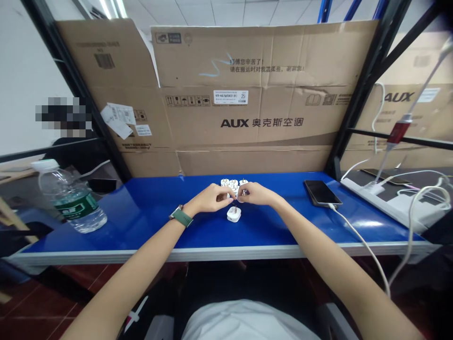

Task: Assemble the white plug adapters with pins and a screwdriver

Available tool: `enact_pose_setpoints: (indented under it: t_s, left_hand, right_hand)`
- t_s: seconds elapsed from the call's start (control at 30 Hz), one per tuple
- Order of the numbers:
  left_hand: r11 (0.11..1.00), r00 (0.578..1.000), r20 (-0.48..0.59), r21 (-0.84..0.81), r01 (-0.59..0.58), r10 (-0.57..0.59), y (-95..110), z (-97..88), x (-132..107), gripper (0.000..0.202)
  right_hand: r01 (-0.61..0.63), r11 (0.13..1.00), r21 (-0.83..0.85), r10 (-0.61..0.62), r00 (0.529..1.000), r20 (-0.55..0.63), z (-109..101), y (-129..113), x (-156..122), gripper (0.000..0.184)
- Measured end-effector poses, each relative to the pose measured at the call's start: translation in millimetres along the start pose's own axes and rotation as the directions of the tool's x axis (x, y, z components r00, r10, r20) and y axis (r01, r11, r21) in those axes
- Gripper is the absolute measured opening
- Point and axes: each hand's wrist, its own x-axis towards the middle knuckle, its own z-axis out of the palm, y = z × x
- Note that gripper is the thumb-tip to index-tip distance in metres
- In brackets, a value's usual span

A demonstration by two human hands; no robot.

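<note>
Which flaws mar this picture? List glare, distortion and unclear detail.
Head view throughout: white ceiling light strips glare brightest; the glossy blue tabletop carries pale reflections; black metal posts splay outward, likely lens distortion; small white pronged plugs lack crisp detail.

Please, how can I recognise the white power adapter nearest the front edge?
On the blue tabletop, find the left hand and right hand. The white power adapter sits just nearer the camera, prongs up, apart from the similar adapters clustered beyond.
</note>
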Motion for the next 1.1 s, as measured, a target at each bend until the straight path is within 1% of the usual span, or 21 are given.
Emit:
enact_pose_setpoints:
  t_s: [0.07, 0.13, 0.2, 0.27, 0.33, 0.5, 0.6, 0.7, 0.8, 0.9, 0.97, 1.03, 1.1]
  left_hand:
    - [0.996, 0.996, 0.083, -0.084, 0.023, -0.016, -0.2, -0.2, 0.8, 0.029]
    - [0.989, 0.987, 0.155, -0.134, 0.057, -0.036, -0.3, -0.9, 1.5, 0.036]
    - [0.983, 0.973, 0.221, -0.154, 0.099, -0.064, -0.2, -1.4, 2.1, 0.045]
    - [0.977, 0.955, 0.283, -0.157, 0.143, -0.094, -0.2, -1.3, 2.4, 0.053]
    - [0.974, 0.942, 0.318, -0.155, 0.165, -0.109, -0.3, -0.8, 2.6, 0.058]
    - [0.971, 0.937, 0.334, -0.175, 0.165, -0.099, -0.9, 0.4, 2.9, 0.058]
    - [0.962, 0.926, 0.365, -0.201, 0.183, -0.099, -2.5, -0.1, 3.0, 0.059]
    - [0.957, 0.915, 0.389, -0.209, 0.202, -0.108, -4.6, -2.0, 2.9, 0.060]
    - [0.953, 0.897, 0.424, -0.202, 0.226, -0.123, -6.2, -5.4, 1.9, 0.062]
    - [0.943, 0.870, 0.471, -0.203, 0.264, -0.143, -7.2, -8.2, 0.0, 0.065]
    - [0.937, 0.863, 0.481, -0.207, 0.282, -0.154, -7.4, -8.9, -1.2, 0.069]
    - [0.931, 0.869, 0.462, -0.209, 0.300, -0.177, -6.9, -8.4, -2.1, 0.076]
    - [0.927, 0.880, 0.424, -0.198, 0.319, -0.212, -5.8, -7.1, -2.2, 0.079]
  right_hand:
    - [0.083, 0.996, -0.014, -0.084, 0.995, -0.053, 3.4, -1.0, 0.4, 0.015]
    - [0.139, 0.990, -0.038, -0.141, 0.989, -0.044, 7.1, -1.6, 0.5, 0.020]
    - [0.153, 0.985, -0.085, -0.154, 0.988, -0.002, 10.7, -1.9, 0.5, 0.021]
    - [0.144, 0.980, -0.137, -0.139, 0.989, 0.042, 13.6, -1.9, 0.8, 0.020]
    - [0.132, 0.975, -0.177, -0.123, 0.990, 0.062, 15.7, -1.8, 1.6, 0.018]
    - [0.090, 0.960, -0.264, -0.086, 0.996, 0.027, 19.3, -0.4, 4.8, 0.018]
    - [0.064, 0.949, -0.309, -0.060, 0.998, 0.020, 21.0, 0.4, 5.7, 0.019]
    - [0.056, 0.940, -0.336, -0.056, 0.998, 0.011, 21.4, 0.0, 4.9, 0.016]
    - [0.046, 0.939, -0.339, -0.065, 0.997, -0.045, 19.4, -1.5, 3.5, 0.018]
    - [0.004, 0.958, -0.288, -0.055, 0.984, -0.169, 15.2, -3.1, 2.6, 0.021]
    - [0.003, 0.975, -0.222, -0.058, 0.968, -0.244, 11.7, -3.7, 2.4, 0.022]
    - [0.048, 0.987, -0.152, -0.090, 0.955, -0.283, 7.9, -3.9, 2.2, 0.023]
    - [0.127, 0.989, -0.071, -0.142, 0.951, -0.275, 4.0, -4.3, 1.1, 0.023]
